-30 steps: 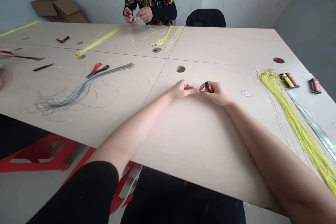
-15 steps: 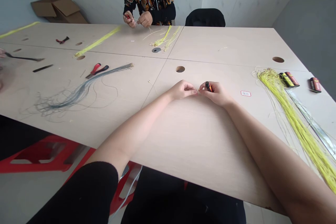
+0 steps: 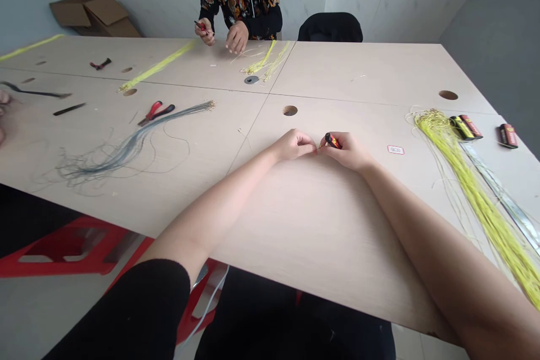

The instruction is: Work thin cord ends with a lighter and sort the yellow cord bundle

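My left hand [image 3: 293, 145] is closed, thumb and forefinger pinched over the table; whatever lies between the tips is too small to make out. Almost touching it, my right hand [image 3: 343, 152] grips a small black-and-orange cylinder [image 3: 333, 140], which looks like a battery and leans out above the thumb. A tiny thin tip shows between the two sets of fingertips. To the right of my right hand lies a small red-edged label [image 3: 395, 149]. Both forearms rest over the wooden tabletop [image 3: 287, 225].
Yellow wires [image 3: 476, 191] lie at right beside battery-like packs [image 3: 465, 127] and a silvery strip [image 3: 502, 191]. Grey wires [image 3: 135, 138] and red-handled pliers [image 3: 155, 113] lie at left. Across the table, a person's hand [image 3: 237, 37] is near more yellow wires. A round hole [image 3: 289, 111] pierces the tabletop.
The cylinder in my right hand has tilted to the left, and my hands have barely shifted. Across the table, the person's two hands have moved apart.
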The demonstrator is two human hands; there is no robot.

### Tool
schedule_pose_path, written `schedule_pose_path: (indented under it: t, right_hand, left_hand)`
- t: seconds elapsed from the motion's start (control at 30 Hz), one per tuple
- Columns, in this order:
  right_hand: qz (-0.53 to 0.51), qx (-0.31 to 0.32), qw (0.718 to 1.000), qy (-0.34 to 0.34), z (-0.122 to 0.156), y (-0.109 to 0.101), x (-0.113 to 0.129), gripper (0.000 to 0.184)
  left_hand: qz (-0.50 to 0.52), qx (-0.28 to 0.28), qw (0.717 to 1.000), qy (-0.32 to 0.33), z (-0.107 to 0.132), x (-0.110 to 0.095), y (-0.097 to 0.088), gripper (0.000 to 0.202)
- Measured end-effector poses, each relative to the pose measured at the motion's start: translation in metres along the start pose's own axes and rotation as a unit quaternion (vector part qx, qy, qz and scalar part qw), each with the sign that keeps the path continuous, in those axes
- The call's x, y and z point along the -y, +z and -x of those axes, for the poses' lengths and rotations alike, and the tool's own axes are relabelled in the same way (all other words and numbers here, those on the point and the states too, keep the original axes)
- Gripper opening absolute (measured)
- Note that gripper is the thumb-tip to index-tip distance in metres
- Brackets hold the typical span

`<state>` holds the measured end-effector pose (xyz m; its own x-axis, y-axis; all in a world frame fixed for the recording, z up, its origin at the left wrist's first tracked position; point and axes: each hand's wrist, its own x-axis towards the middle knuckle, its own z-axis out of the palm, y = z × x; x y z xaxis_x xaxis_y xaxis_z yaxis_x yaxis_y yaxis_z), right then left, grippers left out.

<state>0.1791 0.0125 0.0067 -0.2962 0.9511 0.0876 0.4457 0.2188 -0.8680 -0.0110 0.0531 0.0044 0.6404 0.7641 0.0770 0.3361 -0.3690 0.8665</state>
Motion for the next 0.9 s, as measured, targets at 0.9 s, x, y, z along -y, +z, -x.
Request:
schedule_pose_path:
  t: [0.9]
  right_hand:
    - [-0.042,-0.007,0.999,-0.006,0.002,-0.001,0.003,0.019]
  left_hand:
    - [0.057,0.002,0.998,-0.024,0.002,-0.01,-0.002,0.026]
